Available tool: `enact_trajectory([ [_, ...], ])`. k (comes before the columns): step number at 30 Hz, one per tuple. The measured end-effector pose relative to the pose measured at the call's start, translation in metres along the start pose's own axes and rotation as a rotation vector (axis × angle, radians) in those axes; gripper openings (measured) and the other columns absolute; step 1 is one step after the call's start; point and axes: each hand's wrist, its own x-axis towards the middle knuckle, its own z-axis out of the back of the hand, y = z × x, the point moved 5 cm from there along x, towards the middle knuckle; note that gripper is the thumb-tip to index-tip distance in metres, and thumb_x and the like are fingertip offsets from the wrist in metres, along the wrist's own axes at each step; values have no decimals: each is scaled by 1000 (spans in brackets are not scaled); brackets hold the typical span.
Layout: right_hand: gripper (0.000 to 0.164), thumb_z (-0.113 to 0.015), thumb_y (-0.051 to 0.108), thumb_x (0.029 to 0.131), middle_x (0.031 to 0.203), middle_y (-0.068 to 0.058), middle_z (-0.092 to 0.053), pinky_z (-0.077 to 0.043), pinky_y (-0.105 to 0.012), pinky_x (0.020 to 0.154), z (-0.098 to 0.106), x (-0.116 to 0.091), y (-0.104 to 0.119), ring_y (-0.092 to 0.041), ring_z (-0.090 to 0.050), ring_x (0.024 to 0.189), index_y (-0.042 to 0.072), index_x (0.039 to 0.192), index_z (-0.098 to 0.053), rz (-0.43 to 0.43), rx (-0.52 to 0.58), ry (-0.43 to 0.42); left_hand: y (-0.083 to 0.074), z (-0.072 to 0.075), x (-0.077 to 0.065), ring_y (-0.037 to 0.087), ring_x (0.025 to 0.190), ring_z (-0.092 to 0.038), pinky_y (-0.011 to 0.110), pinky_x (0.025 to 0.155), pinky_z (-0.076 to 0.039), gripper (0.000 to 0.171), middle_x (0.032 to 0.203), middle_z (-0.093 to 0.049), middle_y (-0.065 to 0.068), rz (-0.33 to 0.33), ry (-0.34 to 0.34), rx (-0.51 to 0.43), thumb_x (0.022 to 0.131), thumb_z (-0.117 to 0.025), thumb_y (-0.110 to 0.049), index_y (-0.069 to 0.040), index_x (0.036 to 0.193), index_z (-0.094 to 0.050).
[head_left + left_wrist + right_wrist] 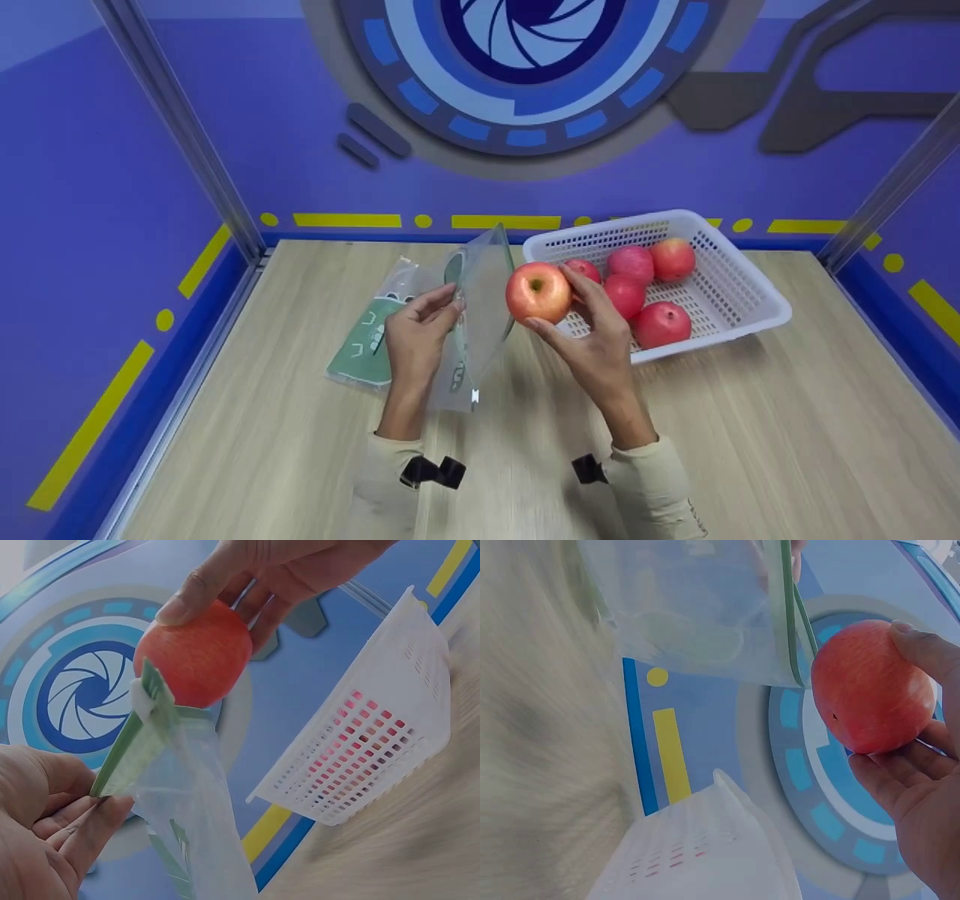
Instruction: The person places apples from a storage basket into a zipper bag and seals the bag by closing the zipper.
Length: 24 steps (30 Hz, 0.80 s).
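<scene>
My right hand holds a red-yellow apple between thumb and fingers, stem side facing the head camera. Beside the apple is a clear zip bag with a green-edged mouth, standing partly open. My left hand pinches one edge of that mouth between thumb and fingers. In the left wrist view the apple is right at the bag's opening, partly behind the green edge. From the right wrist the apple appears beside the bag; whether they touch I cannot tell.
A white perforated basket stands at the right with several red apples in it. Another bag with a green print lies flat on the wooden table, left of the left hand. A blue patterned wall rises behind.
</scene>
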Motion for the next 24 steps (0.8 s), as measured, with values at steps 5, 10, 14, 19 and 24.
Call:
enact_trajectory([
  [5,80,-97,6,76,140,-14,-65,-55,-35,104,-7,-2,2,-26,-66,122,-2,146,-59,4,-10,25,-1,-1,-1,23,102,-77,32,89,-62,23,115,-79,7,2,-3,10,98,-78,-9,-7,121,-80],
  [10,79,-97,10,78,143,-11,-65,-54,-36,106,-14,-6,0,-25,-66,125,0,146,-60,-13,-40,56,-2,-2,-3,19,102,-77,31,90,-61,23,116,-78,4,23,-13,9,98,-78,-11,-10,121,-80],
  [14,78,-96,12,79,144,-12,-64,-53,-34,107,-18,-7,-1,-27,-65,126,-1,146,-60,-6,-40,76,-4,-3,-3,20,103,-77,31,90,-61,24,117,-78,5,35,-23,-2,98,-79,-12,-10,122,-80],
  [19,78,-96,16,80,143,-13,-64,-53,-32,106,-22,-9,-2,-27,-64,127,-1,147,-60,13,-72,101,-5,-4,-4,20,103,-77,31,90,-61,25,117,-78,4,76,-12,-31,98,-79,-15,-12,123,-80],
  [24,79,-97,17,79,143,-12,-65,-53,-33,106,-26,-10,-3,-26,-65,125,0,146,-60,22,-109,115,-5,-5,-4,22,103,-76,33,90,-62,25,116,-78,4,128,-2,-74,99,-79,-16,-12,124,-80],
])
